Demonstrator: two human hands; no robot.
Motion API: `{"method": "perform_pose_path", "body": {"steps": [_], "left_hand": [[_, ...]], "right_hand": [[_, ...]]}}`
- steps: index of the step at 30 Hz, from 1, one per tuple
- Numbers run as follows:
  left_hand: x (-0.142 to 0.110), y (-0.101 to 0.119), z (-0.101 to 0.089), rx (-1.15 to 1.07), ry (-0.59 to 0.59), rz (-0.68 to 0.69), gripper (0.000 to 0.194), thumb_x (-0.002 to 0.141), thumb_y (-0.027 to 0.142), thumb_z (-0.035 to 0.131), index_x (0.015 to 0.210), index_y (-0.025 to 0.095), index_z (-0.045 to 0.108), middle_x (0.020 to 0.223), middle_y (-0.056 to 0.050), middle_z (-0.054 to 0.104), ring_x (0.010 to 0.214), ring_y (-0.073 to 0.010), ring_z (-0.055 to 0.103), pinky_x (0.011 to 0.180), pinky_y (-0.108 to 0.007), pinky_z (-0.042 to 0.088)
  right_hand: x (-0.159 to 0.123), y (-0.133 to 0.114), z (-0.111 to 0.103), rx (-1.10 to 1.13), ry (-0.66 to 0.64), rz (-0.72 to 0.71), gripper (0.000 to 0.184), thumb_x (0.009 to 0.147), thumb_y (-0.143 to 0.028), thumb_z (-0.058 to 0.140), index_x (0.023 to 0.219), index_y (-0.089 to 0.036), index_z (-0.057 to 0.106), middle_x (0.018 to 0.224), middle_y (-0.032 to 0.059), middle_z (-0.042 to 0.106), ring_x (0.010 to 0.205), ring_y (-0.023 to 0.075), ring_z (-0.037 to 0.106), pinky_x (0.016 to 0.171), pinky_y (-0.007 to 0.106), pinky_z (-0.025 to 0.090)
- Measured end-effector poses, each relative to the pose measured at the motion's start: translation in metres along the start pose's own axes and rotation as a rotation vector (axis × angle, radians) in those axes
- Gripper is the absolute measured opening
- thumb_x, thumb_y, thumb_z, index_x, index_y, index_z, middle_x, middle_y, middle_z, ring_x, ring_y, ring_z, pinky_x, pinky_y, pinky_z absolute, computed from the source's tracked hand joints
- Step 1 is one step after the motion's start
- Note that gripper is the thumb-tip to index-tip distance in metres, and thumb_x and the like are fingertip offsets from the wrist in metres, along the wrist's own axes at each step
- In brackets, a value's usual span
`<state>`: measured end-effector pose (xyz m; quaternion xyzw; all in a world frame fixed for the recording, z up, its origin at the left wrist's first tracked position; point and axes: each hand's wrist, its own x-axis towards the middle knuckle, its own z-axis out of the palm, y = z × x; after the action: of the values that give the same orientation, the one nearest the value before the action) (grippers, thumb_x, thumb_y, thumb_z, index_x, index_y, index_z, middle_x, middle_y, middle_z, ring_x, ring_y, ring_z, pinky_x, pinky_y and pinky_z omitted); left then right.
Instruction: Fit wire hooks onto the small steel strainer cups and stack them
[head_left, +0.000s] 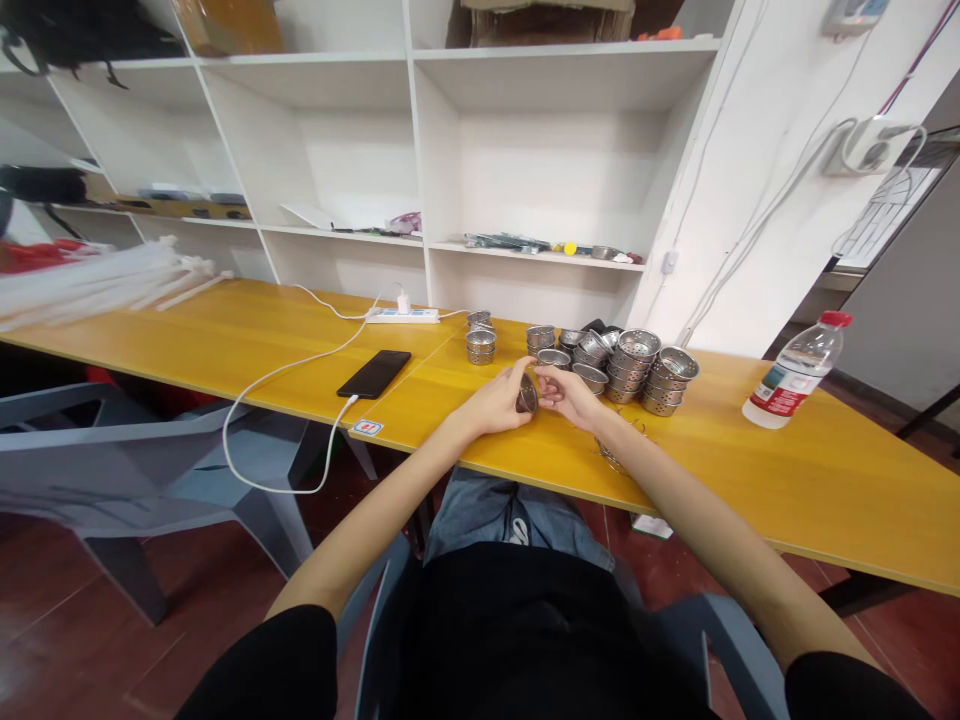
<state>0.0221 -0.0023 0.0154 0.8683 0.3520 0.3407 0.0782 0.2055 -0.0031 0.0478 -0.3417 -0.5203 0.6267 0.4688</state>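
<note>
My left hand (500, 400) is wrapped round a small metal strainer cup (528, 396), which is tilted on its side above the table's front part. Close to its rim, my right hand (568, 393) has its fingers pinched together; whatever they hold is too small to make out. Just beyond my hands stand stacks of perforated metal cups (628, 368), some tipped over. Two smaller stacks (481, 347) are to the left of these. Under my right forearm lies a tangle of thin wire pieces (611, 455), partly hidden.
A black phone (374, 374) on a white charging cable lies left on the yellow table (300, 340). A power strip (405, 315) sits by the shelf. At right stands a red-capped bottle (799, 370). White plastic strips (112, 280) lie far left, above a grey chair (187, 470).
</note>
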Motion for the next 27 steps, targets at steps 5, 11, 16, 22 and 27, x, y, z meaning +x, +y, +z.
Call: {"method": "perform_pose_path", "body": {"steps": [5, 11, 16, 22, 27], "left_hand": [[-0.0003, 0.0015, -0.0017, -0.037, -0.028, -0.001, 0.097, 0.075, 0.022, 0.069, 0.159, 0.017, 0.02, 0.133, -0.018, 0.06, 0.122, -0.0342, 0.062, 0.104, -0.047, 0.051], [-0.0001, 0.0031, -0.0034, -0.037, -0.043, -0.009, 0.096, 0.075, 0.021, 0.069, 0.158, 0.016, 0.021, 0.132, -0.018, 0.062, 0.122, -0.0347, 0.062, 0.104, -0.047, 0.051], [0.0004, 0.0041, -0.0037, -0.018, -0.045, 0.001, 0.096, 0.074, 0.021, 0.069, 0.158, 0.016, 0.023, 0.133, -0.019, 0.061, 0.123, -0.0347, 0.062, 0.104, -0.047, 0.051], [0.0005, 0.0049, -0.0042, -0.012, -0.049, -0.005, 0.095, 0.074, 0.022, 0.07, 0.157, 0.016, 0.024, 0.13, -0.018, 0.062, 0.121, -0.0352, 0.063, 0.103, -0.047, 0.052], [0.0006, 0.0039, -0.0034, -0.012, -0.041, 0.009, 0.094, 0.074, 0.023, 0.069, 0.157, 0.016, 0.024, 0.133, -0.02, 0.061, 0.122, -0.0354, 0.062, 0.103, -0.048, 0.051]], "right_hand": [[-0.0001, 0.0055, 0.0012, -0.033, -0.033, 0.027, 0.042, 0.069, -0.04, 0.087, 0.061, -0.02, 0.05, 0.061, -0.0051, 0.042, 0.054, 0.0076, 0.022, 0.051, 0.027, 0.026], [0.0003, 0.0054, -0.0034, -0.045, -0.077, 0.05, 0.039, 0.071, -0.04, 0.085, 0.063, -0.019, 0.052, 0.062, -0.0056, 0.044, 0.054, 0.0072, 0.021, 0.053, 0.027, 0.03], [0.0006, 0.0061, -0.0061, -0.061, -0.099, 0.056, 0.038, 0.071, -0.039, 0.085, 0.063, -0.019, 0.053, 0.063, -0.0054, 0.046, 0.054, 0.0072, 0.024, 0.055, 0.026, 0.031], [0.0007, 0.0063, -0.0058, -0.057, -0.102, 0.043, 0.039, 0.07, -0.039, 0.086, 0.063, -0.019, 0.053, 0.063, -0.0053, 0.046, 0.054, 0.0073, 0.024, 0.053, 0.026, 0.028], [0.0022, 0.0072, -0.0073, -0.065, -0.097, 0.039, 0.04, 0.071, -0.039, 0.085, 0.061, -0.019, 0.053, 0.061, -0.005, 0.046, 0.054, 0.0074, 0.023, 0.053, 0.025, 0.029]]}}
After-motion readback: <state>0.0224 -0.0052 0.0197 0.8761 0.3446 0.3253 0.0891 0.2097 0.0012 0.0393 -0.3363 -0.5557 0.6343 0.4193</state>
